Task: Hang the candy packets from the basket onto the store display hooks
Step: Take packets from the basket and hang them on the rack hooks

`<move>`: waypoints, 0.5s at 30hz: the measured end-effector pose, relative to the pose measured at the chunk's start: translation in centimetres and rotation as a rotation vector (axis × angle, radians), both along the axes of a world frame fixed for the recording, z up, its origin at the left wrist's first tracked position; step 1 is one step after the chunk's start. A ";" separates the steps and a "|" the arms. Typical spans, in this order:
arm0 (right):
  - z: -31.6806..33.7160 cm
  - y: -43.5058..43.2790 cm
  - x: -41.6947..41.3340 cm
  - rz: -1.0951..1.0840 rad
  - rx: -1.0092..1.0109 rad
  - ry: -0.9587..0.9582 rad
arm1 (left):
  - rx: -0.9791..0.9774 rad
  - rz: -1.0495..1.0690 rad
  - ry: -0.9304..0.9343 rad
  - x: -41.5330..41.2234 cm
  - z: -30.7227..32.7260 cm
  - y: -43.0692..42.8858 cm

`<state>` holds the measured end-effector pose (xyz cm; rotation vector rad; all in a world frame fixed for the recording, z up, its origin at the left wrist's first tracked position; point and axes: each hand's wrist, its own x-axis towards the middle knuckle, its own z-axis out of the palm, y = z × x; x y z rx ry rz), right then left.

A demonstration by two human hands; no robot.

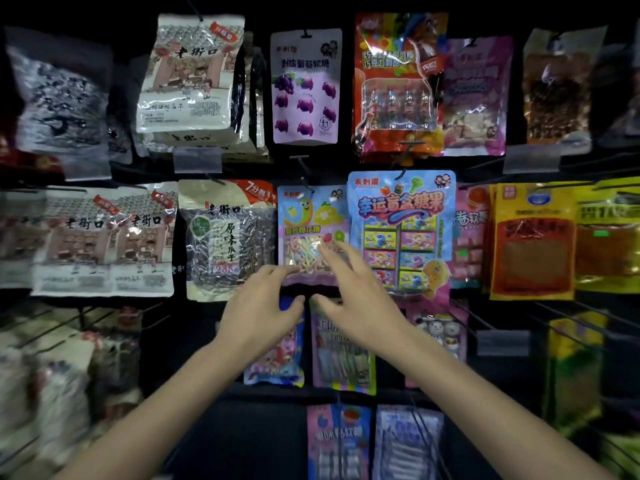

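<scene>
Left fingers (282, 271): spread and nearly straight, tips at the lower left edge of the candy packet (304, 216); I grip nothing.
Right fingers (334, 252): loosely spread, tips lying on the packet's clear window; nothing is pinched.
Packet's place: it hangs upright on a hook (304, 174) in the middle row, between the seed bag (225, 237) and the blue packet (401, 220), whose edge overlaps it.
Under my wrists: lower packets (341, 355) hang on the next row, partly hidden by my hands.
</scene>
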<state>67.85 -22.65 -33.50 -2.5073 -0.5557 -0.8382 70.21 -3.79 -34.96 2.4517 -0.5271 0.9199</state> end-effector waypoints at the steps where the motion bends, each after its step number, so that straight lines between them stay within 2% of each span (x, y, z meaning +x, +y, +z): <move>1: -0.3 -0.8 -1.1 -0.012 -0.007 -0.005 | 0.041 0.015 -0.022 -1.2 -0.4 -0.3; 5: -2.3 -4.1 -5.6 -0.083 -0.084 -0.008 | 0.151 0.041 -0.096 -5.1 -2.8 -2.0; 10: -7.8 -8.5 -11.4 -0.098 -0.134 0.084 | 0.263 0.021 -0.072 -9.9 -8.2 -4.8; 15: -16.0 -12.9 -16.5 -0.109 -0.063 0.226 | 0.346 -0.054 -0.004 -13.6 -16.6 -7.3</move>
